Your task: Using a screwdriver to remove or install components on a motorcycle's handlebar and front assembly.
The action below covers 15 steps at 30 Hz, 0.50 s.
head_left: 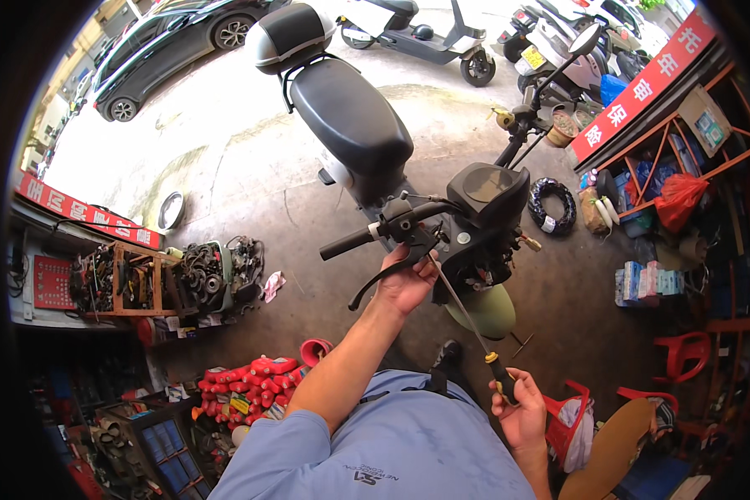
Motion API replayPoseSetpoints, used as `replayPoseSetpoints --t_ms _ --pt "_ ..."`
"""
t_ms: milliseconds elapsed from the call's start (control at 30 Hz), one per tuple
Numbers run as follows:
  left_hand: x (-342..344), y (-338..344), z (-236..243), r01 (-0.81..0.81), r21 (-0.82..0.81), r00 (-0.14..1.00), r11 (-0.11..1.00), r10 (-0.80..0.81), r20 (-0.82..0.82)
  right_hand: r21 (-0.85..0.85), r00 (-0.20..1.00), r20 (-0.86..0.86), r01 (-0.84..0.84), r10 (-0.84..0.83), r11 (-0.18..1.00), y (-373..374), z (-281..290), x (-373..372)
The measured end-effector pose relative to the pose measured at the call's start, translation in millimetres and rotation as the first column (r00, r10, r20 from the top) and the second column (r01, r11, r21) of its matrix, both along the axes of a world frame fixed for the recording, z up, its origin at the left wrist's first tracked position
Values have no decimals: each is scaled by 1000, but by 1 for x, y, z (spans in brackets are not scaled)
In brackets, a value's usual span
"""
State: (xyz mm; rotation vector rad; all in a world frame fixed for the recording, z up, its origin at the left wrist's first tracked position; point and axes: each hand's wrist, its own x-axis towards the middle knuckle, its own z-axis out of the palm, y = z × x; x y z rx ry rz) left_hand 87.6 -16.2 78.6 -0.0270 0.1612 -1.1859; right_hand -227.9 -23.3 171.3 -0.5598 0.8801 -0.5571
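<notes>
A long-shafted screwdriver [465,312] slants up from my right hand [522,410], whose fingers close round its black and yellow handle. Its tip meets the underside of the scooter's handlebar controls, right beside the fingers of my left hand [406,283]. That hand is closed about the base of the black brake lever [375,279], just below the handlebar grip [347,243]; part of its fingers is hidden behind the lever. The electric scooter [354,125] stands in front of me, with a black seat, a dark front panel [485,187] and a pale green front fender [490,312].
Red bottles [246,385] are piled at the lower left, near a red bucket [314,350]. Engine parts [204,275] sit at the left. A tire [552,206] lies right of the scooter. Red plastic chairs [683,357] stand at the right. Other scooters [421,37] and a car [175,50] are parked beyond.
</notes>
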Motion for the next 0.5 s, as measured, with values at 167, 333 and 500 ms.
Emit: replayPoseSetpoints --t_ms 167,333,500 --pt "0 1 0 6 25 1000 1000 -6 -15 267 986 166 -41 -5 963 -11 19 5" --pt "0 -1 2 7 36 1000 999 -6 -10 -76 985 -27 171 -173 982 6 -3 4" --pt "0 0 4 8 -7 1000 1000 -8 -1 166 993 101 -84 68 982 -5 8 1"
